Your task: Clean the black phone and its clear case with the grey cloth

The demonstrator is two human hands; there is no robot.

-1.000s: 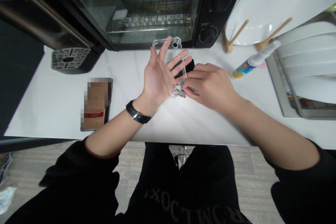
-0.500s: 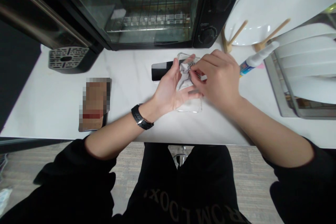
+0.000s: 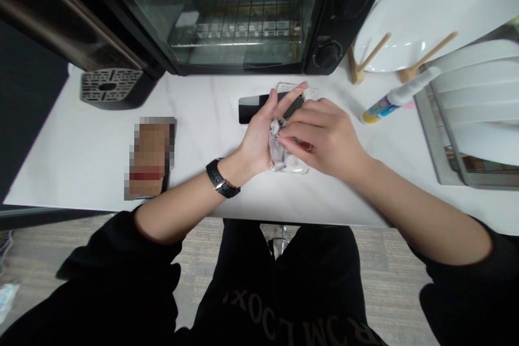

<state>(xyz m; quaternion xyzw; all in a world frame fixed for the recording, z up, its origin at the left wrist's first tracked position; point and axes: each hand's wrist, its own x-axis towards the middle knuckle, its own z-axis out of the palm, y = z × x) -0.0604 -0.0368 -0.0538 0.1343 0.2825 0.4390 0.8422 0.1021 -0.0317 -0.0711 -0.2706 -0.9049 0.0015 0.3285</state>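
My left hand lies palm up, with its thumb and index finger stretched out and apart. Against its palm rests a small, crumpled light grey cloth with a zigzag edge. The fingertips of my right hand pinch this cloth from above; part of it is hidden behind them. Under and behind both hands, a clear phone case lies on the counter. A black phone is flat beside it, its right part covered by my left hand.
A toaster oven stands behind the hands, a machine with a drip tray to its left. A second phone, its screen blurred, lies left. To the right are a white-nozzled tube, wooden stands and a dish rack with white plates.
My right hand has moved a little down and left, pulling the cloth toward the lower palm of my left hand. The left index finger now shows stretched upward. The view has shifted slightly.
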